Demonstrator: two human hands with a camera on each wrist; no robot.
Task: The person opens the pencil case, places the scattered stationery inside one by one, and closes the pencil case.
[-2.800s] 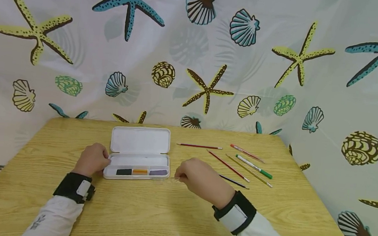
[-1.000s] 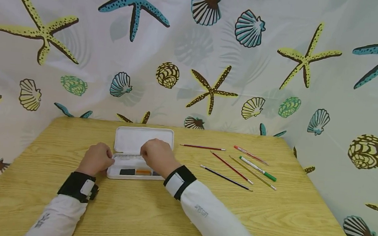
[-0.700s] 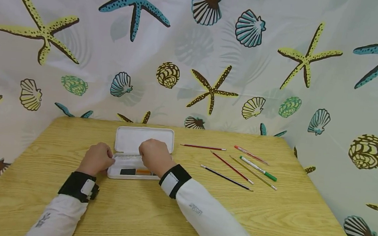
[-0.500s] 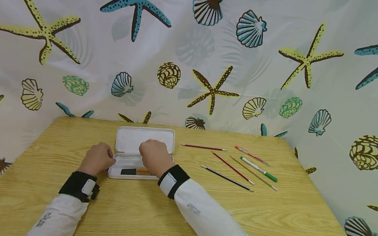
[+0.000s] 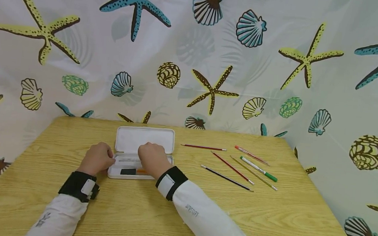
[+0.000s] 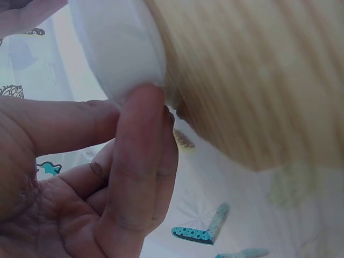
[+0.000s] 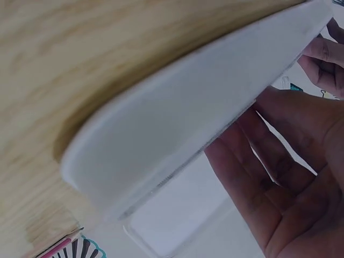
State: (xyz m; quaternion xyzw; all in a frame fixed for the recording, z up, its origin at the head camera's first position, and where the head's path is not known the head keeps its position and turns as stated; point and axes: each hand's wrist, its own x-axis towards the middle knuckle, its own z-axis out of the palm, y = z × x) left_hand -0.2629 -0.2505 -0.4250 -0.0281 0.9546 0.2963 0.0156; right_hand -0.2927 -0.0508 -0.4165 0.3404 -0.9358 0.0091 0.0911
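Observation:
A white pencil case (image 5: 129, 177) lies on the table with its lid (image 5: 128, 137) folded back. My left hand (image 5: 96, 158) pinches the case's left end between thumb and fingers, seen close up in the left wrist view. Over the case, my right hand (image 5: 154, 160) reaches in with bent fingers at the right end of a clear ruler (image 5: 128, 160). That ruler lies along the back compartment. In the right wrist view the case wall (image 7: 172, 113) hides those fingertips. A black block (image 5: 128, 172) and an orange piece (image 5: 141, 171) sit in the front compartment.
Right of the case lie a dark pencil (image 5: 227, 178), two red pencils, one of them at the back (image 5: 203, 147), a yellow pencil (image 5: 253, 172), a green-capped marker (image 5: 258, 169) and a red pen (image 5: 251, 155). A patterned cloth (image 5: 195, 51) hangs behind the wooden table (image 5: 267, 222).
My right hand has carried the clear ruler from right of the case into it, then lowered slightly, and the ruler now sits lower in the back compartment. My left hand has kept its grip.

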